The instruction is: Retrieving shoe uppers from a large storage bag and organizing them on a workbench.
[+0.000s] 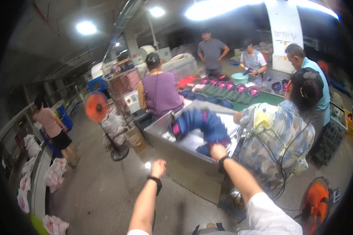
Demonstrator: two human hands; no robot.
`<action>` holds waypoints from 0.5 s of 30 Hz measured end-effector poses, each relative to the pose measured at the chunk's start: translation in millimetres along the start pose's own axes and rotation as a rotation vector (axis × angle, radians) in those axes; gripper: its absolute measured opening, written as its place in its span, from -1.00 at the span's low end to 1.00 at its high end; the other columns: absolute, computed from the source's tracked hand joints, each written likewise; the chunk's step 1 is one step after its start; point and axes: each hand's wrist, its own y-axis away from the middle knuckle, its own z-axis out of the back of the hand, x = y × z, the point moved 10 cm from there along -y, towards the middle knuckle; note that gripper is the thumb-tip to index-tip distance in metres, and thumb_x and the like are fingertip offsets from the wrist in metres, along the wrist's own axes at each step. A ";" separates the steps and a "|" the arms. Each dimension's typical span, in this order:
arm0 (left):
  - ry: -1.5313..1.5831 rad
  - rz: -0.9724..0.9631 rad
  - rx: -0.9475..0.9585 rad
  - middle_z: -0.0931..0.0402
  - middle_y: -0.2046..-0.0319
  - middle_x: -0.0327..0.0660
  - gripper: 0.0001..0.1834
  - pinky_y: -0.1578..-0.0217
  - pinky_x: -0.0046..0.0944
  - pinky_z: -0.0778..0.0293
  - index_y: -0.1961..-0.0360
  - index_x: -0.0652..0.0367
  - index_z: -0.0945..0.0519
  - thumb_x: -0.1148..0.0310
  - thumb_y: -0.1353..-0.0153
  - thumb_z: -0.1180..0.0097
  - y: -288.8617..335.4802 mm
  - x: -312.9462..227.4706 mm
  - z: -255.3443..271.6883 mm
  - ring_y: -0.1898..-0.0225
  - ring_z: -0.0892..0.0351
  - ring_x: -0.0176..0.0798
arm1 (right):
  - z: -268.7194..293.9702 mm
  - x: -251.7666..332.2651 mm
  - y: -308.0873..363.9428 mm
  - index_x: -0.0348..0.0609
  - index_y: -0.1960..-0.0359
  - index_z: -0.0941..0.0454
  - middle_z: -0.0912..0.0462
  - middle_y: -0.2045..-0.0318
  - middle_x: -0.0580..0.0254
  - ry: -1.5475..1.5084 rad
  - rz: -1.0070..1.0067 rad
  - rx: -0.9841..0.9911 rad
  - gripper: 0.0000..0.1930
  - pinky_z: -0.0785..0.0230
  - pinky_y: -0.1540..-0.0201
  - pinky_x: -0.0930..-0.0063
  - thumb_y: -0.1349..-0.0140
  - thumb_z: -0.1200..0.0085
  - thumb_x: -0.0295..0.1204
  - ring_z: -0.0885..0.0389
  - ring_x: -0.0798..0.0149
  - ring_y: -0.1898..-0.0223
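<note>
My right hand is closed on the near end of a long curved stack of dark blue shoe uppers with pink showing at the ends. The stack is blurred and arches over a metal bin lined with white. Its far end reaches the bin's left side. My left hand is a loose fist in front of the bin, apart from it, with nothing seen in it. Both wrists wear black bands.
A person in a patterned shirt sits close at the bin's right. Beyond, people work around a table with rows of green-and-pink shoe pieces and a basin. An orange fan stands left; another fan is near right.
</note>
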 end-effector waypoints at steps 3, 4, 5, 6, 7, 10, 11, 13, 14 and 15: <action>-0.263 0.011 0.088 -0.46 0.77 -0.22 -0.78 0.43 -0.22 -0.48 0.39 0.15 -0.60 0.31 -0.16 0.08 -3.4 26.8 -37.8 0.60 -0.54 -0.17 | -15.2 18.9 30.3 -0.17 0.52 -0.63 -0.62 0.47 -0.03 0.107 0.012 0.198 -0.81 -0.47 0.29 0.21 0.02 0.06 -0.42 -0.63 0.04 0.36; -0.319 0.004 0.096 -0.51 0.59 -0.13 -0.78 0.33 -0.19 -0.46 0.27 0.18 -0.55 0.34 -0.14 0.06 -8.1 23.6 -46.4 0.44 -0.55 -0.13 | -3.7 18.1 30.3 -0.17 0.52 -0.63 -0.62 0.47 -0.03 0.123 -0.019 0.200 -0.81 -0.47 0.29 0.21 0.02 0.06 -0.42 -0.63 0.04 0.36; -0.371 -0.013 0.129 -0.56 0.42 -0.03 -0.72 0.23 -0.16 -0.44 0.15 0.22 -0.50 0.37 -0.11 0.04 -3.6 15.7 -61.6 0.28 -0.56 -0.09 | 16.2 25.2 35.9 -0.15 0.53 -0.63 -0.62 0.50 -0.01 0.170 0.044 0.212 -0.82 -0.47 0.32 0.20 0.05 0.04 -0.41 -0.62 0.04 0.39; -0.530 -0.182 -0.005 -0.40 0.16 0.05 -0.57 0.09 -0.08 -0.33 0.01 0.25 -0.36 0.37 -0.07 0.00 4.9 -13.9 -59.8 0.07 -0.38 0.00 | 29.8 40.6 47.2 -0.12 0.54 -0.63 -0.61 0.53 0.00 0.210 0.115 0.227 -0.83 -0.47 0.36 0.19 0.09 0.02 -0.41 -0.62 0.04 0.42; -0.675 -0.358 -0.154 -0.24 -0.09 0.13 -0.39 -0.04 0.00 -0.22 -0.13 0.29 -0.21 0.37 -0.02 -0.05 17.6 -49.3 -57.7 -0.15 -0.21 0.10 | 47.4 63.3 69.7 -0.09 0.55 -0.63 -0.60 0.55 0.03 0.140 0.139 0.259 -0.84 -0.46 0.38 0.20 0.10 0.01 -0.40 -0.61 0.05 0.44; -0.315 -0.732 0.107 0.11 -0.27 0.12 -0.15 -0.09 0.20 -0.04 -0.22 0.20 -0.09 0.35 0.18 -0.13 86.3 -138.1 -102.8 -0.29 0.17 0.26 | 77.7 113.7 158.8 -0.03 0.58 -0.57 -0.57 0.60 0.10 -0.074 0.390 0.401 -0.87 -0.42 0.45 0.20 0.03 0.02 -0.36 -0.57 0.05 0.51; -0.191 -0.907 0.271 -0.03 -0.23 0.08 -0.23 -0.08 0.21 -0.05 -0.16 0.16 -0.23 0.36 0.21 -0.13 127.0 -155.8 -130.6 -0.29 0.10 0.21 | 88.6 121.7 206.3 -0.07 0.57 -0.52 -0.55 0.61 0.12 -0.263 0.471 0.498 -0.85 -0.39 0.45 0.21 -0.03 0.03 -0.32 -0.54 0.03 0.53; -0.174 -1.163 0.602 -0.34 -0.05 -0.05 -0.51 -0.08 0.05 -0.16 0.07 0.16 -0.45 0.39 0.15 -0.08 227.8 -167.9 -183.2 -0.19 -0.17 0.06 | 80.7 97.1 309.6 -0.16 0.32 -0.56 -0.60 0.44 0.04 -0.669 0.238 0.705 -0.80 -0.38 0.30 0.34 -0.18 0.04 -0.32 -0.55 0.17 0.43; -0.133 -1.246 0.773 -0.39 0.02 -0.04 -0.62 0.00 -0.03 -0.27 0.15 0.17 -0.48 0.40 0.09 -0.02 283.4 -163.0 -210.0 -0.10 -0.28 0.06 | 61.6 64.2 381.1 -0.18 0.28 -0.56 -0.60 0.37 0.01 -0.666 -0.049 0.897 -0.76 -0.37 0.23 0.36 -0.22 0.08 -0.30 -0.55 0.20 0.36; -0.294 -1.297 1.056 -0.44 0.13 -0.07 -0.74 0.16 -0.07 -0.38 0.28 0.19 -0.50 0.38 0.05 0.02 348.9 -116.1 -253.2 0.01 -0.37 0.01 | 58.5 32.6 448.2 -0.19 0.24 -0.55 -0.61 0.33 0.05 -0.708 -0.108 0.792 -0.73 -0.36 0.19 0.35 -0.23 0.09 -0.27 -0.54 0.17 0.33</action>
